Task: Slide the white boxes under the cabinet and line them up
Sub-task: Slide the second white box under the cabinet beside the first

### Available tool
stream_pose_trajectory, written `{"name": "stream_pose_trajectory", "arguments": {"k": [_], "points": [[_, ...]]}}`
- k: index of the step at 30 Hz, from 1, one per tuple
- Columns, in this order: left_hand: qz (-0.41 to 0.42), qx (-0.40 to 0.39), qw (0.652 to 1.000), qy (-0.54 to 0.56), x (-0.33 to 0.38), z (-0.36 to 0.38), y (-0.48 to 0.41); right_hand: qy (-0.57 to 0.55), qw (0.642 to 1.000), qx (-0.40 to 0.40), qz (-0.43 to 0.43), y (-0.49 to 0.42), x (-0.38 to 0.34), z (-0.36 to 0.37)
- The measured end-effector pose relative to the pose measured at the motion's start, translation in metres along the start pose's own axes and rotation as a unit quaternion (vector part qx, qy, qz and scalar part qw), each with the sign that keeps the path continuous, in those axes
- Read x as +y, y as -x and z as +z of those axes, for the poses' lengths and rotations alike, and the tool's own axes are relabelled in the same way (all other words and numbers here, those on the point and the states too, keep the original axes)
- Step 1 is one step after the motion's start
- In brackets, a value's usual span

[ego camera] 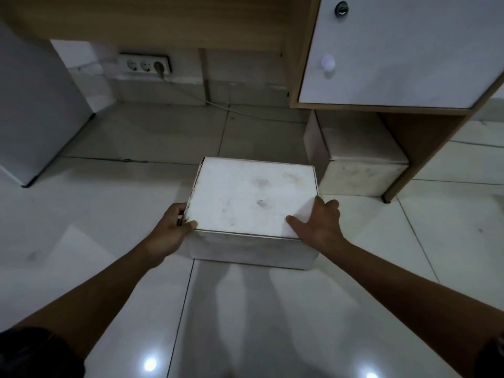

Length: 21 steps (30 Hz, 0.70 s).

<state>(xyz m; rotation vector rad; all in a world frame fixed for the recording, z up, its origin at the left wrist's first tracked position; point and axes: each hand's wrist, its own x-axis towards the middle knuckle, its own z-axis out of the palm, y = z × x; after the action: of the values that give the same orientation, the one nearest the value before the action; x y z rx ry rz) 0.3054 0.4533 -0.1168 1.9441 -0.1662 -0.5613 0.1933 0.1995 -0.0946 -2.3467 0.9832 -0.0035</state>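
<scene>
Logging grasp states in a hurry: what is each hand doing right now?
Left hand: grips the white box at its near left corner.
Right hand: grips its near right corner, thumb on top.

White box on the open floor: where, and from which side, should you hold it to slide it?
Hold the white box by its two near corners, from the near side, like the left hand and right hand: thumbs on its flat top, fingers on its sides. Lying flat, it should steer from behind.

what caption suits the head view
Left hand and right hand hold a white cardboard box beside a second white box under the wooden cabinet
</scene>
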Motion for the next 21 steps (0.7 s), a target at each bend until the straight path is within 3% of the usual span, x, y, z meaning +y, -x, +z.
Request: {"name": "stream_pose_trajectory", "arguments": {"k": [6,12,16,20,21], "points": [[0.003,0.015,1.0,0.015,-0.011,-0.007,-0.017,0.035,0.998,-0.028,-0.044,-0.002,-0.003,0.012],[0.005,0.082,0.996,0.046,-0.012,-0.009,-0.034,0.206,0.968,-0.083,-0.12,-0.002,0.005,0.015],[0.013,0.079,0.995,0.056,-0.015,-0.007,-0.037,0.27,0.945,-0.041,-0.18,-0.011,0.007,0.013],[0.006,0.064,0.994,0.09,-0.014,-0.002,-0.035,0.264,0.921,0.069,-0.278,-0.019,0.001,0.011],[0.006,0.06,0.993,0.101,-0.013,0.002,-0.034,0.258,0.919,0.06,-0.292,-0.02,-0.003,0.011]]}}
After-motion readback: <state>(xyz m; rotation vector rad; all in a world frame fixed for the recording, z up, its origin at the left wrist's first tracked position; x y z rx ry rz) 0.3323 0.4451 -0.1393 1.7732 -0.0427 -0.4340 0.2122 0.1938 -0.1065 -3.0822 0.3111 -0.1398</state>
